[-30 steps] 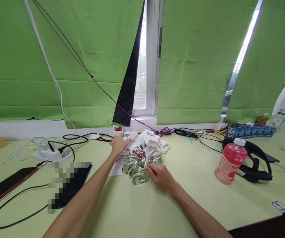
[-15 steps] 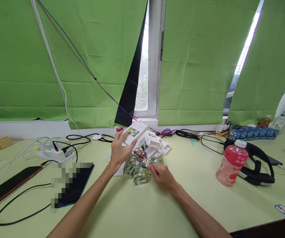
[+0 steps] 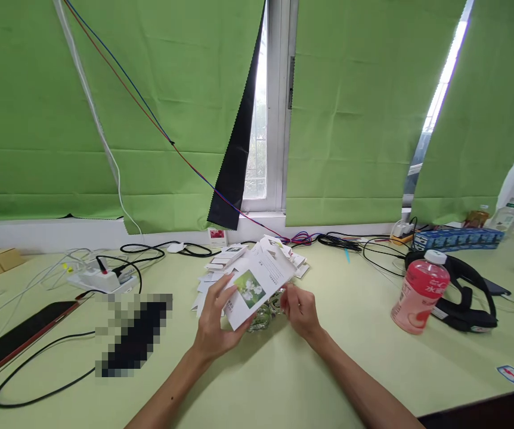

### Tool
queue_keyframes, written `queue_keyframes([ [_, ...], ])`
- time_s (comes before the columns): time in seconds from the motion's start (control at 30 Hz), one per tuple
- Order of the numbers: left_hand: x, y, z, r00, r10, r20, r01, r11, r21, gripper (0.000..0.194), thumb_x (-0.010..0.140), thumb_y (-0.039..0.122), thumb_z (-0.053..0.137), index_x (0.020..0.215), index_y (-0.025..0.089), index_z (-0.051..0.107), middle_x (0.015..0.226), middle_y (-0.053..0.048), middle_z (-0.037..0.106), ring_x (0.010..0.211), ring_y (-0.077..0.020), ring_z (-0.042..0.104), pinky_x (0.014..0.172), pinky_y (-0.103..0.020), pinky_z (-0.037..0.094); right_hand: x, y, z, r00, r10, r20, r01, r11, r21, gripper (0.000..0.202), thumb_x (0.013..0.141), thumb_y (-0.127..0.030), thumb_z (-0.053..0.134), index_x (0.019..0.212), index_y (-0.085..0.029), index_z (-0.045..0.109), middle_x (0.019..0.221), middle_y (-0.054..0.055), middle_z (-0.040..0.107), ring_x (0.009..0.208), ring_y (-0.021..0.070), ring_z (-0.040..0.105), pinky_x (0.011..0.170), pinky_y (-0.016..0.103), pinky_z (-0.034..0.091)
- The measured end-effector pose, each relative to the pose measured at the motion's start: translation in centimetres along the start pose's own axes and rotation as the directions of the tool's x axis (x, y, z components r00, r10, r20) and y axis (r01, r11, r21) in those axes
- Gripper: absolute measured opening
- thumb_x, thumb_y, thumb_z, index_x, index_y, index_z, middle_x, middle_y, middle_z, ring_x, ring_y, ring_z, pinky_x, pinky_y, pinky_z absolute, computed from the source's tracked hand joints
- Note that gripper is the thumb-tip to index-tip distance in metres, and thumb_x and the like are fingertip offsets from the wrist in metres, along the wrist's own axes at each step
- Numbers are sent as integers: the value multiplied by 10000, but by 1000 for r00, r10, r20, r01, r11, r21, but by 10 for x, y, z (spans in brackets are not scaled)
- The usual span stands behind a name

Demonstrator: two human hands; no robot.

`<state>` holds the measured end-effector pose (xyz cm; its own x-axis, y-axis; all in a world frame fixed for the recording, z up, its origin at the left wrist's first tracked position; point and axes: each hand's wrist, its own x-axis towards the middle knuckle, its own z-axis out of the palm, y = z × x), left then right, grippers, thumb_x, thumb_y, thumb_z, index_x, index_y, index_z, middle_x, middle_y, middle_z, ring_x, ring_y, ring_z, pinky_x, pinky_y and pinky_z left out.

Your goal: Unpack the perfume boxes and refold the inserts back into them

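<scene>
A white paper box (image 3: pixel 261 277) with a green picture of white flowers is gripped along its left edge by my left hand (image 3: pixel 216 322), thumb below and fingers on its printed face. It is tilted over several small clear glass bottles (image 3: pixel 260 320), hiding most of them. My right hand (image 3: pixel 300 307) is curled closed at the box's lower right corner, beside the bottles; what its fingers hold, if anything, is hidden. Behind the held box lies a pile of similar white boxes (image 3: pixel 228 257), some of which look flattened.
To the right stand a pink drink bottle (image 3: pixel 420 292) and a black headset (image 3: pixel 471 304). A power strip (image 3: pixel 100 277), a phone (image 3: pixel 24 330) and a dark, partly pixelated device (image 3: pixel 136 339) lie left. Black cables (image 3: pixel 337 241) run along the wall.
My left hand has brought the white box down and nearer, turning its printed face up. My right hand has shifted slightly right and up, to the box's right corner.
</scene>
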<state>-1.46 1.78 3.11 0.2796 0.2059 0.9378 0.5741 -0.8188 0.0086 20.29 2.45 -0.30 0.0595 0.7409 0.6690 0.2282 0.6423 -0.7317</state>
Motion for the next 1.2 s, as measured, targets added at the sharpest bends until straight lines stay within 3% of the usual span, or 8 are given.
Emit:
queue_keyframes([
  [0.13, -5, 5, 1, 999, -13, 50, 17, 997, -82, 780, 728, 214, 765, 1407, 239, 383, 1375, -196, 502, 1253, -348, 527, 965, -510, 507, 1, 0, -1, 976, 195, -97, -172, 964, 200, 588, 950, -652, 315, 645, -204, 541, 493, 7, 544, 334, 112, 429, 362, 263, 335],
  [0.27, -8, 6, -1, 995, -17, 100, 32, 987, -155, 782, 731, 212, 740, 1416, 234, 365, 1362, -199, 508, 1262, -354, 512, 968, -531, 492, 3, 0, -3, 945, 285, -157, -219, 914, 341, 552, 920, -641, 352, 1002, -166, 623, 483, -36, 502, 332, 146, 449, 341, 270, 341],
  [0.4, -7, 6, -3, 996, 17, 92, 3, 977, -213, 723, 753, 247, 690, 1410, 230, 389, 1327, -192, 533, 1221, -353, 533, 937, -531, 494, 4, -2, -8, 932, 276, -236, -208, 939, 274, 558, 914, -598, 330, 1130, -177, 625, 645, 24, 600, 413, 159, 488, 397, 293, 373],
  [0.63, -7, 5, -5, 993, -25, 111, 51, 969, -244, 562, 850, 400, 557, 1370, 223, 438, 1265, -181, 568, 1164, -342, 554, 875, -510, 510, 4, -15, -7, 957, 235, -168, -175, 934, 311, 550, 903, -572, 367, 1141, -170, 657, 758, 67, 666, 646, 231, 609, 540, 315, 439],
  [0.73, -8, 3, -7, 988, -94, 121, 122, 963, -242, 493, 900, 474, 472, 1326, 226, 475, 1243, -174, 577, 1152, -343, 561, 868, -515, 508, 5, -23, -4, 962, 266, -54, -221, 882, 416, 533, 884, -569, 430, 1139, -162, 661, 714, 55, 643, 568, 204, 585, 463, 296, 431],
  [0.87, -8, 1, -10, 972, -198, 130, 226, 939, -258, 477, 936, 543, 388, 1253, 225, 547, 1229, -160, 588, 1132, -331, 574, 890, -506, 498, 10, -27, -3, 912, 367, 180, -403, 733, 548, 615, 880, -632, 399, 1228, -168, 602, 611, 19, 599, 453, 187, 547, 342, 262, 373],
  [1.07, -6, 0, -11, 948, -275, 161, 315, 883, -346, 524, 938, 604, 339, 1195, 234, 607, 1206, -135, 617, 1130, -315, 580, 916, -475, 489, 20, -26, -6, 778, 519, 355, -626, 582, 519, 618, 875, -702, 379, 1087, -189, 650, 781, 69, 708, 538, 204, 637, 410, 268, 428],
  [1.2, -7, -1, -13, 934, -294, 204, 352, 856, -378, 525, 936, 597, 337, 1180, 223, 611, 1210, -134, 616, 1137, -320, 568, 944, -484, 467, 20, -28, -5, 748, 486, 452, -664, 563, 493, 555, 867, -646, 430, 1040, -177, 671, 813, 87, 724, 647, 230, 683, 512, 285, 480],
])
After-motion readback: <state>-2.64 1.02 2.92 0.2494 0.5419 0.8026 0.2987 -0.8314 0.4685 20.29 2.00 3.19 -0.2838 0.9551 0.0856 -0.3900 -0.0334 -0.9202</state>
